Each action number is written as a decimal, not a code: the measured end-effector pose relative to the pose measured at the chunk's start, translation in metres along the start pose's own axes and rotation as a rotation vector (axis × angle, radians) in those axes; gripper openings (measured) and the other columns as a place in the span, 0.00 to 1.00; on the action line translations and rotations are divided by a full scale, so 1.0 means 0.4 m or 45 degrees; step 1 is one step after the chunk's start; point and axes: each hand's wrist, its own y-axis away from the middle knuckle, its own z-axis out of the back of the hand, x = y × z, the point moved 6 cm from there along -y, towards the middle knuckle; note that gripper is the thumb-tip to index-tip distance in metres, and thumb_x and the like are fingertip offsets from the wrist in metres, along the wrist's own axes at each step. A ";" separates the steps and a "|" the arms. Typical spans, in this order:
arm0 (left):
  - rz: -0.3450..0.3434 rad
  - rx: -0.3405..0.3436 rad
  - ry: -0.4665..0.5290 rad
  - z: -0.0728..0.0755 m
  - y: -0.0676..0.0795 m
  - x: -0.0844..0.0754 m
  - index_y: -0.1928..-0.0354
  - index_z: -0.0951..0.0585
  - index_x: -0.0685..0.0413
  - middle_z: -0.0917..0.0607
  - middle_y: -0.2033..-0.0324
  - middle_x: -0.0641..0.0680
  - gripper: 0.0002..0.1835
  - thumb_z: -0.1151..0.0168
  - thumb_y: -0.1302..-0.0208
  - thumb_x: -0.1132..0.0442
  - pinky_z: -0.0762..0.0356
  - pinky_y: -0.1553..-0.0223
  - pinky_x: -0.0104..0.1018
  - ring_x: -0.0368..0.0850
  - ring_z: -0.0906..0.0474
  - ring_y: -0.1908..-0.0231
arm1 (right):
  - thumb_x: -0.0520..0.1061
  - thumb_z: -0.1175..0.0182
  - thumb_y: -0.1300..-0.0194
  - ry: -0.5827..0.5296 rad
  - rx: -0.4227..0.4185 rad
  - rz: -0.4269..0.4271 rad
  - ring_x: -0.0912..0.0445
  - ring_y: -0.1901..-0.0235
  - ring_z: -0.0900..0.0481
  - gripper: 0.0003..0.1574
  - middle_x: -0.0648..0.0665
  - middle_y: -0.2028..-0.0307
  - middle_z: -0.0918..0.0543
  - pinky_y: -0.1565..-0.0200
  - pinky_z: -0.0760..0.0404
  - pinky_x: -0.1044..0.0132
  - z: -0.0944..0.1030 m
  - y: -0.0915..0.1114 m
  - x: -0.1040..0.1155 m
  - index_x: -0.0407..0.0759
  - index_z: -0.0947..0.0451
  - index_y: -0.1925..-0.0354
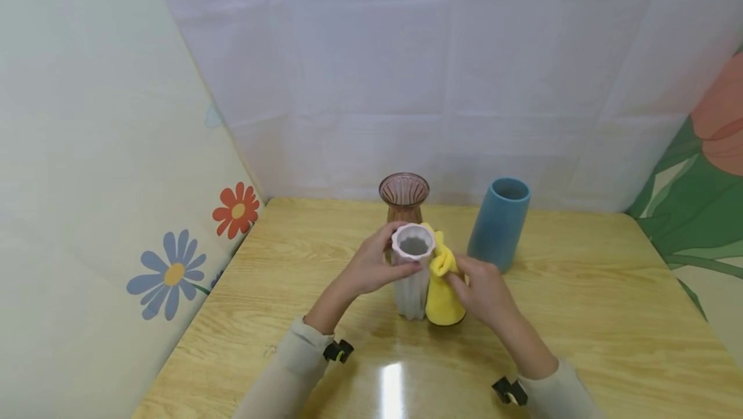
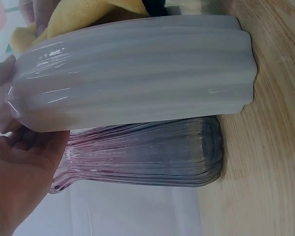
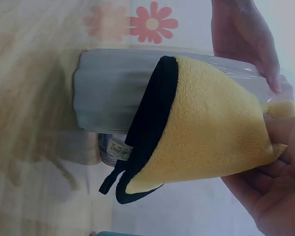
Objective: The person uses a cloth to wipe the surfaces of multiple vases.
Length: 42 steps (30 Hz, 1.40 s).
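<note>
A white fluted vase [image 2: 137,73] stands upright near the middle of the table, its scalloped mouth toward the head camera. Fingers and thumb of my left hand [image 1: 374,261] grip it just below the rim. My right hand [image 1: 484,290] pinches a yellow cloth [image 3: 211,123] with a black edge and a small white tag. The cloth hangs down along the right side of the white vase, bunched near the fingers. In the right wrist view it covers part of the vase. Just behind stands a pinkish ribbed glass vase [image 2: 147,155] with a flared mouth, its lower part hidden in the head view.
A blue vase [image 1: 499,225] stands behind the right hand, to the right. All stand on a light wood-grain table [image 1: 609,316]. A white sheet [image 1: 406,84] hangs along the table's back edge, and a flowered wall panel [image 1: 174,274] borders the left side.
</note>
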 end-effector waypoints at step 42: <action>-0.041 0.180 0.100 0.001 -0.013 0.010 0.31 0.31 0.54 0.20 0.43 0.53 0.38 0.25 0.41 0.62 0.21 0.40 0.45 0.47 0.21 0.44 | 0.39 0.29 0.40 0.128 0.255 -0.136 0.59 0.74 0.21 0.10 0.49 0.74 0.15 0.72 0.21 0.63 -0.097 0.081 -0.058 0.49 0.19 0.73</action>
